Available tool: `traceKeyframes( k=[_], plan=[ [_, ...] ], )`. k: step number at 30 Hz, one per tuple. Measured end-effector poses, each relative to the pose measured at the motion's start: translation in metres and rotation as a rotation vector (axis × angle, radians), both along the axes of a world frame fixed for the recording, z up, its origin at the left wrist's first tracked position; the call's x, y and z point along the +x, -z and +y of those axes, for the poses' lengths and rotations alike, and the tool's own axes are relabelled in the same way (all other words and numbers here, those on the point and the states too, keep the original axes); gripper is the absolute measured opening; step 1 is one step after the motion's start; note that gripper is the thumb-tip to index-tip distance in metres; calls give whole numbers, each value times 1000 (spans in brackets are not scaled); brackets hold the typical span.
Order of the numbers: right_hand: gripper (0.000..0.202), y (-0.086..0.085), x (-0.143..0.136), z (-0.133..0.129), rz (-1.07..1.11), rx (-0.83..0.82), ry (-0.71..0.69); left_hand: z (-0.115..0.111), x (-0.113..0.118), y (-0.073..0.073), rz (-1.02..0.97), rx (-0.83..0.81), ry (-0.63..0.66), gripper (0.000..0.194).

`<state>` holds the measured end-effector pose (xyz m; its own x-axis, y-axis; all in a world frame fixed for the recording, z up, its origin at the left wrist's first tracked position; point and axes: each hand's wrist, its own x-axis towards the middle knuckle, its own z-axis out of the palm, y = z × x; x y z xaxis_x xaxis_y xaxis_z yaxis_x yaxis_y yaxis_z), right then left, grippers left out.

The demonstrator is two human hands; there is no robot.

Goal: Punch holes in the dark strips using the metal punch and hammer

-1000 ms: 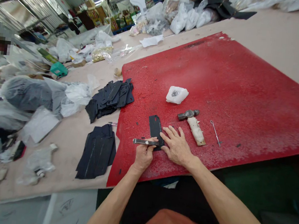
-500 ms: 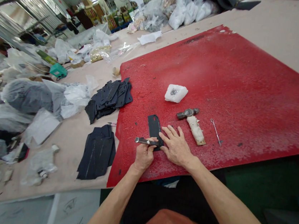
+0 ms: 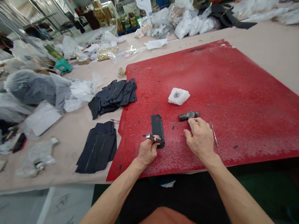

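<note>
My left hand [image 3: 147, 151] is closed around a metal punch [image 3: 152, 138], which leans over the lower end of a dark strap piece [image 3: 157, 125]. That piece lies flat on the red mat and has a slot near its upper end and small marks along one edge. My right hand [image 3: 200, 137] is over the handle of a hammer [image 3: 189, 115], thumb held apart from the fingers. Only the hammer's steel head shows; its wrapped handle is hidden under the hand. Just right of that hand lies a thin metal rod with a looped end [image 3: 214, 133].
A white block [image 3: 178, 96] sits on the red mat [image 3: 238, 89] beyond the hammer. To the left are a heap of dark cut pieces [image 3: 115, 95] and a flatter stack [image 3: 98, 149]. Plastic bags [image 3: 78, 95] crowd the table's left side.
My right hand has left the dark piece and moved right, onto the hammer's handle. My left hand stays by the piece with the punch, now tilted differently. The view has shifted slightly.
</note>
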<state>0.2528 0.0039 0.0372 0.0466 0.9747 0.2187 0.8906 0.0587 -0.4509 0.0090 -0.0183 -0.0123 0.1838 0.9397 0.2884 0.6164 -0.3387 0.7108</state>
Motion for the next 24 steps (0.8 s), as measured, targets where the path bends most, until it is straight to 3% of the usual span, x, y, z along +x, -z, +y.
traceKeyframes(
  k=[3, 7, 9, 13, 16, 18, 21, 24],
  plan=[
    [46, -1, 15, 8, -54, -211, 128, 0, 1, 0, -6, -19, -2, 21],
    [37, -2, 16, 26, 609, -525, 297, -1, 2, 0, -15, -46, -2, 20],
    [33, -7, 12, 31, 878, -631, 308, -1, 2, -1, -8, -55, 6, 18],
    [28, -31, -1, 20, 1033, -671, 255, -3, 2, -4, 9, -66, 5, 17],
    [45, -70, -10, -2, 1077, -589, 177, -3, 1, -4, -1, -61, 1, 18],
    [61, -104, -17, -21, 1018, -398, 16, -3, 1, -3, -4, -56, 3, 18],
    [72, -149, -28, -44, 642, -12, -151, -3, 1, -3, 17, -53, 1, 18],
    [62, -165, -35, -54, 246, 162, -393, -3, 2, -6, 54, -48, 8, 17]
  ],
)
